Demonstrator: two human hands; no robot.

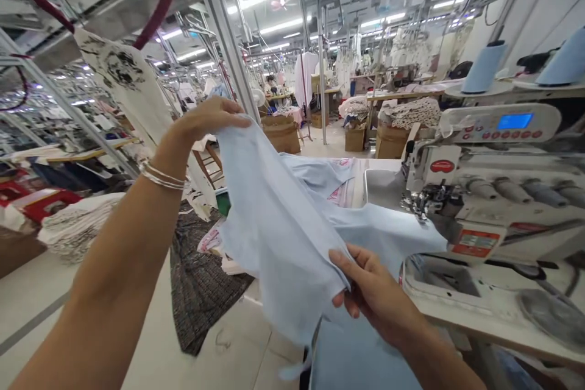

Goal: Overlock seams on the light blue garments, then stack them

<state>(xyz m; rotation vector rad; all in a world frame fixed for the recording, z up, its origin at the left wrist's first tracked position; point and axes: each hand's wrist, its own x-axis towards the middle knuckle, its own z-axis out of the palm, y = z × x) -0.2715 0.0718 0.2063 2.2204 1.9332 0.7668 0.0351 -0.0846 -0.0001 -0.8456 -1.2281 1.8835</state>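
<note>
My left hand [205, 120] is raised and pinches the top edge of a pale blue cloth garment [278, 219], with thin metal bangles [162, 175] on that wrist. My right hand [375, 295] grips a lower fold of the same cloth, close to the front of an overlock sewing machine [493, 195]. The cloth hangs twisted between my hands, and more of it spreads across the machine table towards the presser foot [425, 201]. Its lower part drops below the table edge.
Pale blue thread cones [484, 67] stand above the machine. Left of my arm hangs dark patterned fabric [201, 280], with a stack of white garments [77, 225] beyond it. Cardboard boxes [281, 134], metal rails and a distant co-worker [270, 84] fill the background.
</note>
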